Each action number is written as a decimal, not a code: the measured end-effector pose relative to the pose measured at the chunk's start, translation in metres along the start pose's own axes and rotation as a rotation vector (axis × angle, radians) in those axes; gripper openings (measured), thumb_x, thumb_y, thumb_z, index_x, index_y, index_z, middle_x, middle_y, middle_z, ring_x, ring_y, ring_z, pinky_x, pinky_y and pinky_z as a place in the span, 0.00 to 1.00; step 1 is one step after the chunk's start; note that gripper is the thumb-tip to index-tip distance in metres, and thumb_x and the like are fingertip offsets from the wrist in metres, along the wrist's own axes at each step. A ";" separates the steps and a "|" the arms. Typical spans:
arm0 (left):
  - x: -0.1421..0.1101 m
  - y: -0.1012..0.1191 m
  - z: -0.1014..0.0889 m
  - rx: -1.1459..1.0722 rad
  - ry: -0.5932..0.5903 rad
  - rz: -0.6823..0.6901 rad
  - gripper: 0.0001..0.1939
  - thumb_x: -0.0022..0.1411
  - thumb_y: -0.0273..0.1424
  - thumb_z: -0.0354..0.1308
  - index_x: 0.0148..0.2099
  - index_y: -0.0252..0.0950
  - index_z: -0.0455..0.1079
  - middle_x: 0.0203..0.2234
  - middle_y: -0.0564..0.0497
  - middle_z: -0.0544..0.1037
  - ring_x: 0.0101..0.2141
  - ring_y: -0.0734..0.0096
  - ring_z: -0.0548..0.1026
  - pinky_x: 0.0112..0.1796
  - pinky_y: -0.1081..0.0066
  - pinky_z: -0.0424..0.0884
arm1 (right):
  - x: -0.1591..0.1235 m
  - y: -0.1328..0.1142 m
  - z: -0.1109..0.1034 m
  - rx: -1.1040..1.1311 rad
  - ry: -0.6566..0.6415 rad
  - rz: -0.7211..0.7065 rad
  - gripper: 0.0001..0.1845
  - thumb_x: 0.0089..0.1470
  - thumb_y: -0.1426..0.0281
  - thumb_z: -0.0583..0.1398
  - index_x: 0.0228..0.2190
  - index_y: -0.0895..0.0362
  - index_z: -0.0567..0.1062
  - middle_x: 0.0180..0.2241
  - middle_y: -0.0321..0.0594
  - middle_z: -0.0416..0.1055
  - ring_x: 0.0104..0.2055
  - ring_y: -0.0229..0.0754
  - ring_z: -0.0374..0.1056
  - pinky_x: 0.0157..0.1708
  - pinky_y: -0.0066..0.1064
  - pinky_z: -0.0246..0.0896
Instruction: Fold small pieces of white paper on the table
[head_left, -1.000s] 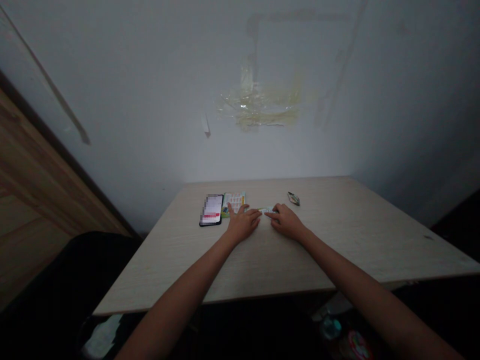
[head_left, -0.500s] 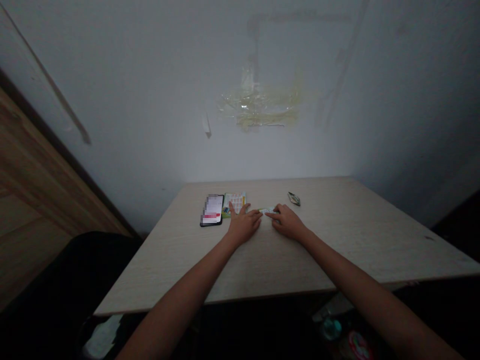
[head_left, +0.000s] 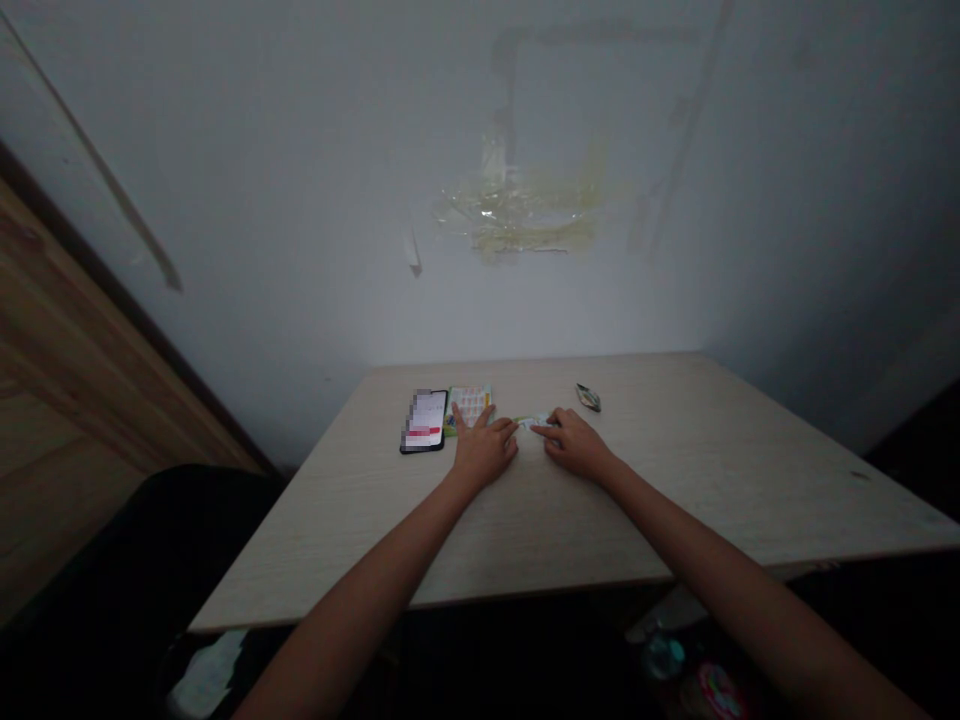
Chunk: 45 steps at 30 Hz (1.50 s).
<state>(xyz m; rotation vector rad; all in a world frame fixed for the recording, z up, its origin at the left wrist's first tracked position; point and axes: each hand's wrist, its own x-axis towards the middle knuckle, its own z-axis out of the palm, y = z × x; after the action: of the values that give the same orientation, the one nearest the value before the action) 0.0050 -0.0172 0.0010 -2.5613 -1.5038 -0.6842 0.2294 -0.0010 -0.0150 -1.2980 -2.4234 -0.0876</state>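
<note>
A narrow folded strip of printed paper, pale with green edging, lies on the table between my two hands. My left hand rests low with its thumb and fingers spread; its fingertips touch the strip's left end. Under and behind that hand is a printed card or booklet with a grid of small pictures, partly covered by thumb and fingers. My right hand has its fingers bent and closed over the right end of the strip, the index finger lying along it. That end is hidden by the fingers.
A smartphone with a lit screen lies left of the booklet. Behind my right hand sits a small folded paper piece. The wooden table meets a wall with peeling tape. Below its front edge a bottle shows dimly.
My left hand has shifted slightly left, its fingertips sliding along the strip's end, so a little more of the strip shows. My right hand stays in place.
</note>
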 end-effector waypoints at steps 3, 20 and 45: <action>0.000 0.000 0.001 0.000 0.010 -0.005 0.17 0.67 0.36 0.50 0.55 0.52 0.73 0.53 0.54 0.78 0.64 0.49 0.60 0.59 0.32 0.18 | 0.000 0.001 0.001 -0.005 0.001 -0.001 0.23 0.58 0.70 0.58 0.56 0.50 0.74 0.44 0.48 0.68 0.46 0.47 0.62 0.48 0.38 0.59; 0.000 -0.005 0.005 0.049 -0.084 -0.011 0.19 0.68 0.38 0.50 0.59 0.54 0.68 0.57 0.53 0.73 0.61 0.49 0.61 0.57 0.23 0.32 | -0.001 0.000 0.000 0.004 0.014 -0.011 0.24 0.59 0.71 0.58 0.56 0.50 0.73 0.44 0.47 0.67 0.46 0.47 0.61 0.49 0.39 0.59; 0.002 -0.008 0.009 0.007 -0.141 0.022 0.20 0.69 0.36 0.48 0.61 0.57 0.65 0.58 0.54 0.72 0.61 0.51 0.60 0.55 0.22 0.26 | -0.001 0.003 0.005 0.017 0.039 -0.025 0.24 0.58 0.71 0.59 0.56 0.51 0.73 0.44 0.48 0.67 0.46 0.48 0.60 0.50 0.40 0.59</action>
<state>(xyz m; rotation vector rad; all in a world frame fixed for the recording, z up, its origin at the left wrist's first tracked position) 0.0024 -0.0088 -0.0072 -2.6677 -1.5114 -0.5043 0.2307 0.0007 -0.0205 -1.2471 -2.4031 -0.0980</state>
